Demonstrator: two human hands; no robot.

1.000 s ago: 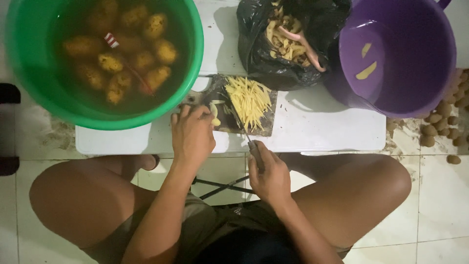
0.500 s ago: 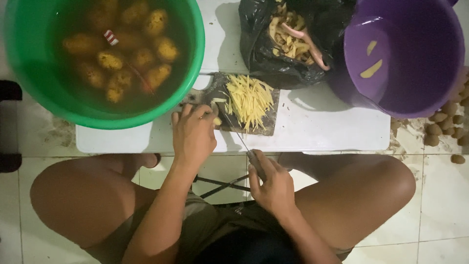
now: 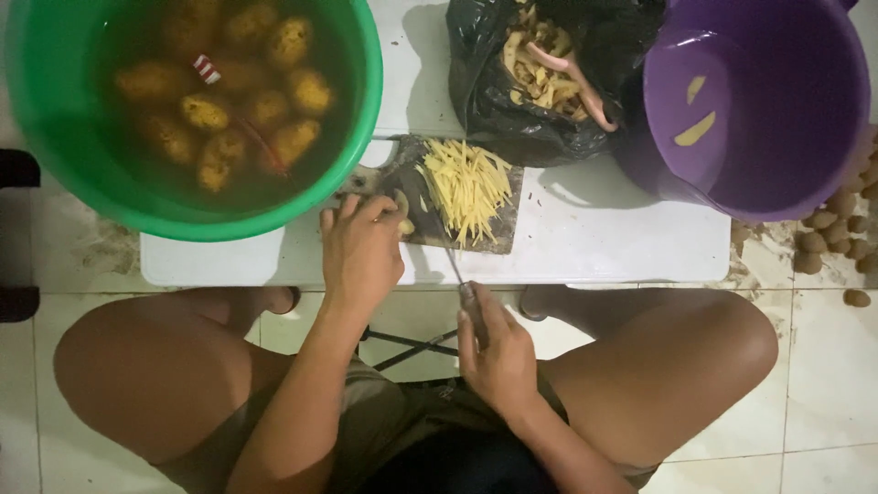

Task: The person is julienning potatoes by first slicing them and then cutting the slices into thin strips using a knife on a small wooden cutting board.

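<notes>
Left hand (image 3: 361, 252) curled, pinning potato piece (image 3: 403, 222) on cutting board (image 3: 416, 215) near tabletop's front edge; right hand (image 3: 498, 357) gripping knife (image 3: 465, 293); keep fingertips tucked, slices even.

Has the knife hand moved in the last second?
Yes. The right hand with the knife has pulled back toward the body, away from the cutting board.

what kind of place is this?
Likely a home or small food-prep spot on a tiled floor: a low white table, a green tub of soaking potatoes, a cutting board with potato strips, the right hand holding a knife.
</notes>
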